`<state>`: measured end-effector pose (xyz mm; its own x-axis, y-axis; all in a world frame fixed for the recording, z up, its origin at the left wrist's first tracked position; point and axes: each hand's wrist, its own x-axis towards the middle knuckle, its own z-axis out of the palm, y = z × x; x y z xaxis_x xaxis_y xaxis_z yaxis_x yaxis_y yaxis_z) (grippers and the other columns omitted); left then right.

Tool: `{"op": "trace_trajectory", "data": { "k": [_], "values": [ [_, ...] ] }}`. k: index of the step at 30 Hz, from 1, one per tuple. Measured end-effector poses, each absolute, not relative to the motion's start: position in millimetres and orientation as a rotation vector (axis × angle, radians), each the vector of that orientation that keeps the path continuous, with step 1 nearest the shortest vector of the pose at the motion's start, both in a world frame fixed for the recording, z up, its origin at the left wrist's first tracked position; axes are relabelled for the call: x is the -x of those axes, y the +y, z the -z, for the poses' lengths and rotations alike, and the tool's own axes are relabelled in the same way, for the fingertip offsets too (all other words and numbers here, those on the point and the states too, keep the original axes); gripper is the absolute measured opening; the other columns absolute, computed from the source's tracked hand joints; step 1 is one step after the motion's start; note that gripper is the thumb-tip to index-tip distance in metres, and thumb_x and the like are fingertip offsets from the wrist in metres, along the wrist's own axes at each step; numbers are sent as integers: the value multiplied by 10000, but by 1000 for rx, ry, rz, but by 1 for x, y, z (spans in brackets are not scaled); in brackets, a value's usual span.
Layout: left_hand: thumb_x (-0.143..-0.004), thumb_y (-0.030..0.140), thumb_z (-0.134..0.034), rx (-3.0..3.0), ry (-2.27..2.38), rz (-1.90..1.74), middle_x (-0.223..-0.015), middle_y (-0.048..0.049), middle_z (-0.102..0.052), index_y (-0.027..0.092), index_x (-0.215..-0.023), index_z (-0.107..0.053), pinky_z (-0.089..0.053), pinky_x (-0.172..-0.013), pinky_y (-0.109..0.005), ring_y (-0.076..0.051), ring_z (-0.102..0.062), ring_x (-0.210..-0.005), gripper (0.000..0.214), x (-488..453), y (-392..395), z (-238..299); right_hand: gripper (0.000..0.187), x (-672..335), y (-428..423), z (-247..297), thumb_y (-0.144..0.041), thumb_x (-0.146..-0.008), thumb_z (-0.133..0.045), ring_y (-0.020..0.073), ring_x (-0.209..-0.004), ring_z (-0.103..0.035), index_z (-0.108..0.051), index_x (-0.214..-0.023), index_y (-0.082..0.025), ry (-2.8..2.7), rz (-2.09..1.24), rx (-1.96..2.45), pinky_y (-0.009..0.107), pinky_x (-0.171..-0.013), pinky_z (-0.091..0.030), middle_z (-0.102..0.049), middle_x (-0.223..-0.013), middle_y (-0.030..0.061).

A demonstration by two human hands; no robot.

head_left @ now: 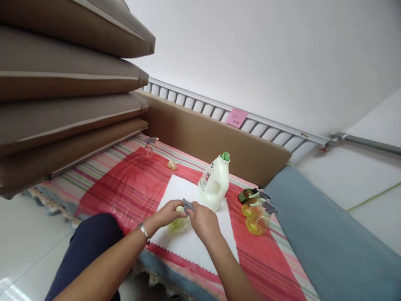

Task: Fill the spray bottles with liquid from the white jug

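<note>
A clear spray bottle (pixel 177 226) with yellow-green liquid stands over a white scallop-edged sheet (pixel 196 257). My left hand (pixel 167 214) has its fingers closed around the top of this bottle. At the bottle's neck, the grey spray head (pixel 188 205) is gripped by my right hand (pixel 204 220). My fingers partly cover the joint between head and bottle, so whether it is screwed tight cannot be seen. Just behind my right hand, a large pale jug (pixel 216 184) with a green cap (pixel 225 156) rests upright on the sheet.
Several filled spray bottles (pixel 256 224) and a dark bottle (pixel 246 195) stand at the right. A clear spray bottle (pixel 146 155) and a small beige cup-like cap (pixel 172 165) are at the back left. Stacked brown cushions (pixel 72 81) rise at left; a brown board (pixel 213 136) closes the back.
</note>
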<state>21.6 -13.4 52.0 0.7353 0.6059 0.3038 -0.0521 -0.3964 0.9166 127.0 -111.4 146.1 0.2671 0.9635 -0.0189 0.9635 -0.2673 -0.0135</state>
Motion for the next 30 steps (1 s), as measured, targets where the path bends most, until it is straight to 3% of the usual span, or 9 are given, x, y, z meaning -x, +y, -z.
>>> {"op": "trace_trajectory", "data": {
  "k": [8,12,16,20,23,26,30],
  "values": [
    [-795,273,-561,-1920,523,-836,-1018,-54,-651,189,-979,-617,-411,-883,-302,-197,-569,-973,210,-26,-27,-45,242,-126,-110,-143,-335,-883,-390,222,-790,-653,-574,-962,-200,1872,30,-2531,275,-576,-356,-695,-836,63],
    [-801,285,-539,-1984,553,-838,-920,-46,-654,189,-896,-622,-434,-818,-299,-193,-581,-884,159,-27,-27,-49,235,-126,-109,-144,-327,-881,-393,221,-791,-653,-574,-957,-199,1866,33,-2539,272,-576,-354,-695,-842,64],
    [-764,285,-565,-1991,763,-940,-838,-58,-613,176,-821,-584,-418,-811,-370,-230,-552,-851,124,-33,-36,-47,232,-123,-107,-143,-323,-885,-387,220,-793,-651,-570,-957,-199,1858,32,-2549,272,-582,-361,-693,-835,61],
    [-757,250,-557,-1949,900,-1038,-960,-82,-604,181,-953,-553,-379,-886,-425,-253,-528,-957,208,-35,-45,-41,244,-119,-108,-142,-340,-890,-380,218,-787,-652,-565,-969,-201,1852,24,-2544,274,-590,-372,-688,-827,63],
    [-775,236,-541,-1961,715,-987,-1081,-84,-608,189,-1058,-544,-396,-905,-364,-223,-533,-1017,287,-31,-41,-40,247,-117,-109,-142,-335,-895,-369,215,-788,-652,-561,-983,-207,1853,22,-2537,275,-593,-375,-687,-830,59],
    [-779,216,-534,-1977,622,-899,-940,-38,-664,199,-930,-606,-441,-822,-307,-188,-588,-880,168,-27,-34,-42,237,-115,-109,-143,-326,-892,-373,213,-790,-652,-560,-978,-208,1851,28,-2537,274,-591,-376,-687,-833,57],
    [-732,185,-570,-1947,830,-991,-846,-40,-653,194,-826,-601,-394,-877,-399,-225,-577,-855,100,-31,-39,-44,234,-113,-109,-142,-323,-896,-367,216,-775,-655,-557,-961,-203,1855,14,-2548,277,-581,-373,-688,-822,57]
  ]
}}
